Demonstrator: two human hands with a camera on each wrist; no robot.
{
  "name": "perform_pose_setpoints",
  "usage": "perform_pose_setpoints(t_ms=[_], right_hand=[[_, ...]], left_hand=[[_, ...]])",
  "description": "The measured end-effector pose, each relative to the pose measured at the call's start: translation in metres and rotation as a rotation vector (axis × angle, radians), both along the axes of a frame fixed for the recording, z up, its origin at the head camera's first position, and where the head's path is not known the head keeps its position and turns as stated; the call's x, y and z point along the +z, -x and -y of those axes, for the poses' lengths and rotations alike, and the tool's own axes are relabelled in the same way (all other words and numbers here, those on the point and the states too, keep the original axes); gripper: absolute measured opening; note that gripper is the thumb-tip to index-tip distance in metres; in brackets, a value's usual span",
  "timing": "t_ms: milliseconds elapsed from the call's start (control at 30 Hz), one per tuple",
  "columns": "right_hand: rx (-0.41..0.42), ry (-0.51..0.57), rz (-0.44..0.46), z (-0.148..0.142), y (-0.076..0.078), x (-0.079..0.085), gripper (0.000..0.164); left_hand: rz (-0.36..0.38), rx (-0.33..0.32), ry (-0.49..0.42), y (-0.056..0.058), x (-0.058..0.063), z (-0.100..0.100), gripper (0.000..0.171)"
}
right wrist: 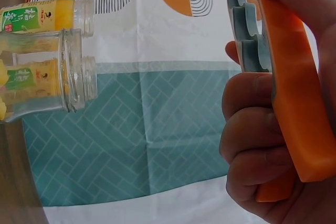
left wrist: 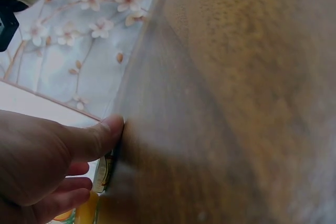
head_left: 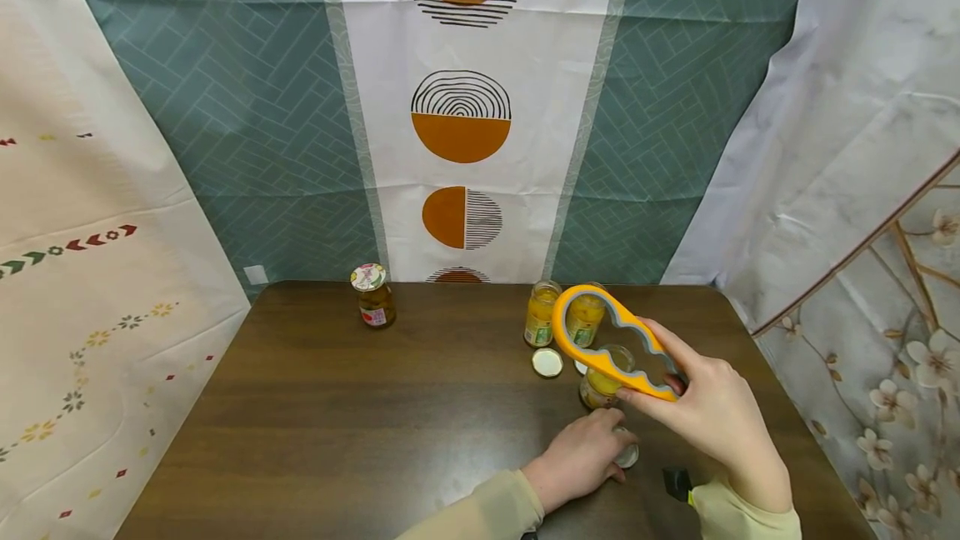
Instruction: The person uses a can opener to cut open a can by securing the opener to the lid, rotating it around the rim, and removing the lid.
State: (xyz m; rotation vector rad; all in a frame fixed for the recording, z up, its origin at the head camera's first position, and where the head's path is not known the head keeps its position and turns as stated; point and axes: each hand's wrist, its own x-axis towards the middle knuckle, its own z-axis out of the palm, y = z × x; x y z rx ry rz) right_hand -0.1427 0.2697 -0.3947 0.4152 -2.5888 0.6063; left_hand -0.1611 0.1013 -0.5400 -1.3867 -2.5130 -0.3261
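My right hand (head_left: 720, 407) grips the handle end of an orange jar opener (head_left: 613, 300) with grey wavy inner edges, held up above the table. Its loop overlaps the jars in the head view; in the right wrist view my fingers (right wrist: 252, 124) curl round the orange handles. Just in front of an uncapped glass jar (head_left: 597, 390) of yellow fruit, my left hand (head_left: 581, 458) pinches a round jar lid (head_left: 627, 452) low at the tabletop. The left wrist view shows the thumb (left wrist: 110, 129) at that lid's edge (left wrist: 102, 174), partly hidden by the hand.
Two more uncapped jars of yellow fruit, one left (head_left: 542, 315) and one right (head_left: 585, 322), stand at the back edge. A white lid (head_left: 547, 362) lies before them, another (head_left: 581, 367) partly hidden. A capped dark jar (head_left: 372, 297) stands back left on the brown table (head_left: 360, 423).
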Motion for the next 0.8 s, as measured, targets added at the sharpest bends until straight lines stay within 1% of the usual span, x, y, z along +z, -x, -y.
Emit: perform_pose_setpoints(t_ms=[233, 333, 567, 700, 767, 800], right_hand=[[-0.012, -0.008, 0.018, 0.000, -0.001, -0.001, 0.086], [-0.011, -0.010, 0.018, 0.000, -0.001, 0.000, 0.086], [-0.017, -0.003, -0.007, -0.005, -0.003, 0.004, 0.085], [-0.022, 0.001, 0.000, -0.007, -0.003, 0.004, 0.086], [-0.019, 0.002, 0.005, -0.008, -0.003, 0.004, 0.086], [-0.018, 0.004, 0.009, -0.008, -0.004, 0.004, 0.085]], left_hand=[[-0.034, 0.018, -0.002, -0.001, 0.000, -0.002, 0.048], [-0.034, 0.023, -0.001, -0.001, -0.001, -0.002, 0.048], [0.013, 0.038, 0.007, 0.001, 0.001, 0.001, 0.051], [0.037, 0.035, 0.009, 0.001, 0.003, 0.003, 0.051], [0.072, 0.022, -0.007, 0.001, 0.005, 0.007, 0.049], [0.103, 0.014, -0.017, 0.001, 0.007, 0.010, 0.048]])
